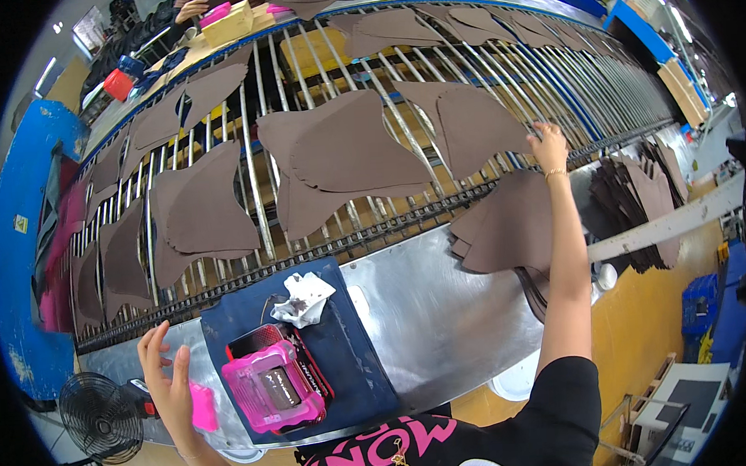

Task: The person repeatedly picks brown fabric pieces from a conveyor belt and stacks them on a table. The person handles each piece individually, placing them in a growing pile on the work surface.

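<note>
My right hand (549, 148) reaches far forward over the conveyor. Its bent fingers close on the right tip of a flat brown cut piece, leather-like (478, 133), which lies across the metal rods. My left hand (167, 371) is held up at the lower left with fingers apart and nothing in it. Below it lies a bright pink cloth or sponge (203, 407). Beside that hand a pink plastic box (263, 394) with a dark block in it sits on a dark blue mat (353, 359). Under my right forearm is a fanned stack of brown pieces (506, 223).
Overlapping brown pieces (336, 143) cover much of the rod conveyor (265, 229). A crumpled white rag (305, 298) lies on the mat. More brown pieces (638, 200) hang at the right by a pale bar (664, 224). A black fan (102, 417) stands lower left. Another person's hand (192, 10) shows across the conveyor.
</note>
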